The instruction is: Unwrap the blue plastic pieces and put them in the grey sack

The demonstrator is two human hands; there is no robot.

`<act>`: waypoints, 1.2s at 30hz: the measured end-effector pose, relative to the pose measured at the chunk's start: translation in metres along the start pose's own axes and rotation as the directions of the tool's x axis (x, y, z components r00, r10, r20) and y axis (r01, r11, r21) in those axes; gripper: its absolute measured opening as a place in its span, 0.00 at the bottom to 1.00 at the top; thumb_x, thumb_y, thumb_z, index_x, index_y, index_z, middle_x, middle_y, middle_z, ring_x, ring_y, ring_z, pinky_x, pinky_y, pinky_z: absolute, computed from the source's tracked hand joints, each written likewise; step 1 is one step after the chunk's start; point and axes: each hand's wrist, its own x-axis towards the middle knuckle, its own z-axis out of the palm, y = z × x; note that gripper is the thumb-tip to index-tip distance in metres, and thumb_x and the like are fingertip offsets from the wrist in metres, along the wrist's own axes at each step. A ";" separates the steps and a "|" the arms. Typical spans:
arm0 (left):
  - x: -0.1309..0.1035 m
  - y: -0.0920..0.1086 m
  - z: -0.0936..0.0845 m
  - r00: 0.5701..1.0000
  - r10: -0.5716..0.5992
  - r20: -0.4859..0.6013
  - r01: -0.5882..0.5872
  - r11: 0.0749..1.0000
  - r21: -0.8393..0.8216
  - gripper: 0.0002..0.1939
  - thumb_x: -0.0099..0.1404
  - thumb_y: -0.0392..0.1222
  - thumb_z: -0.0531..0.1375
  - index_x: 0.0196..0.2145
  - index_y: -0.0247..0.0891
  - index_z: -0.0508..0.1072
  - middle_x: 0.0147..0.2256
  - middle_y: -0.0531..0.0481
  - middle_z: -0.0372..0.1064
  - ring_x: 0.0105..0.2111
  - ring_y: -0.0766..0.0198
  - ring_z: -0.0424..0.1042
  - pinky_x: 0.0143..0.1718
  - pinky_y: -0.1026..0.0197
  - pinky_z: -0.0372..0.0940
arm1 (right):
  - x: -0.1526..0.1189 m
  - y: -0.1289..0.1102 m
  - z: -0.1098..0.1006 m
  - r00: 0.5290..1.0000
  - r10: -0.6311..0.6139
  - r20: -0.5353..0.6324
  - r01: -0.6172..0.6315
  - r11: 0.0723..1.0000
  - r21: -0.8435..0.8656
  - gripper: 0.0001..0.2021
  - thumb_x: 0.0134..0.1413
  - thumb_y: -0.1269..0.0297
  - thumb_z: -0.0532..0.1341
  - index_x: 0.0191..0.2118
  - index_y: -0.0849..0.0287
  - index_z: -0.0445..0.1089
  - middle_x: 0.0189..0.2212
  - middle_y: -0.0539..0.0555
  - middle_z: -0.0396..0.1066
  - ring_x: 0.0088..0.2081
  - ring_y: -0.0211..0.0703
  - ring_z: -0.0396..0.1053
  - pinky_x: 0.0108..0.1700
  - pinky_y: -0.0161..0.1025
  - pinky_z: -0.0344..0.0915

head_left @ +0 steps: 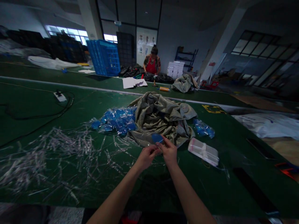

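Both of my hands meet just in front of a grey-green cloth sack (163, 116). A blue round item (157, 137) in clear film is held by my right hand (168, 151), its fingers closed at the item's lower right. My left hand (148, 155) is pinched at the film's lower edge, touching the right fingertips. Left of the sack lies a pile of blue items in clear bags (116, 119). A smaller blue wrapped bunch (204, 128) rests to its right. Nearer my right hand is a bundle of clear bags (203, 151).
Clear plastic strips (63, 144) are scattered over the green table (88, 102) at left. A power strip (60, 96) with black cables lies farther left. At right are a phone (260, 148) and a dark strap (255, 189). Across the table stand a blue crate (104, 57) and a person (151, 62).
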 end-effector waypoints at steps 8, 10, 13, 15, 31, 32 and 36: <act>-0.010 -0.016 -0.065 0.995 -0.067 0.074 0.042 0.951 0.307 0.21 0.57 0.48 0.61 0.47 0.39 0.74 0.46 0.46 0.71 0.44 0.57 0.69 0.46 0.58 0.63 | 0.015 -0.037 -0.039 0.986 -0.080 0.147 0.068 0.994 0.086 0.21 0.40 0.61 0.70 0.45 0.54 0.74 0.45 0.54 0.69 0.42 0.45 0.71 0.47 0.45 0.70; -0.006 -0.015 -0.082 0.993 -0.070 -0.095 0.103 0.903 0.418 0.17 0.62 0.47 0.56 0.45 0.38 0.76 0.51 0.42 0.68 0.51 0.54 0.66 0.54 0.55 0.58 | 0.020 -0.052 -0.051 0.961 -0.096 0.259 0.082 0.995 0.064 0.21 0.39 0.62 0.71 0.44 0.53 0.74 0.46 0.53 0.68 0.41 0.44 0.71 0.47 0.44 0.70; 0.003 -0.008 -0.095 0.944 -0.127 -0.303 0.282 0.788 0.548 0.19 0.66 0.45 0.52 0.47 0.36 0.74 0.44 0.40 0.73 0.45 0.53 0.71 0.52 0.53 0.60 | 0.027 -0.072 -0.061 0.888 -0.099 0.449 0.089 0.995 0.043 0.21 0.40 0.63 0.71 0.45 0.53 0.74 0.47 0.54 0.66 0.43 0.44 0.71 0.49 0.45 0.69; 0.007 -0.002 -0.096 0.937 -0.077 -0.340 0.276 0.758 0.590 0.22 0.63 0.40 0.54 0.55 0.36 0.68 0.43 0.40 0.74 0.42 0.55 0.73 0.49 0.55 0.63 | 0.032 -0.081 -0.062 0.826 -0.088 0.558 0.102 0.995 0.004 0.21 0.41 0.62 0.70 0.46 0.52 0.73 0.48 0.54 0.67 0.44 0.46 0.71 0.49 0.46 0.69; 0.011 0.032 -0.074 0.991 0.069 0.114 -0.039 0.968 -0.248 0.17 0.59 0.49 0.60 0.40 0.33 0.76 0.40 0.45 0.76 0.41 0.58 0.73 0.46 0.58 0.65 | 0.052 -0.114 -0.044 0.541 0.063 0.839 0.222 0.951 -0.215 0.18 0.45 0.65 0.66 0.45 0.51 0.74 0.46 0.53 0.67 0.44 0.45 0.69 0.47 0.46 0.68; 0.010 0.034 -0.072 0.992 0.068 0.110 -0.038 0.967 -0.253 0.17 0.58 0.48 0.62 0.39 0.33 0.76 0.39 0.45 0.76 0.40 0.59 0.73 0.45 0.58 0.65 | 0.053 -0.115 -0.041 0.556 0.056 0.830 0.242 0.944 -0.226 0.17 0.44 0.66 0.67 0.45 0.51 0.75 0.45 0.53 0.67 0.45 0.45 0.69 0.47 0.46 0.69; 0.010 0.038 -0.063 0.999 0.047 0.007 -0.044 0.964 -0.263 0.16 0.56 0.48 0.63 0.37 0.33 0.76 0.36 0.46 0.76 0.37 0.60 0.73 0.41 0.59 0.66 | 0.054 -0.122 -0.035 0.583 -0.031 0.812 0.366 0.902 -0.229 0.17 0.42 0.67 0.69 0.42 0.49 0.76 0.45 0.52 0.70 0.48 0.46 0.68 0.49 0.46 0.67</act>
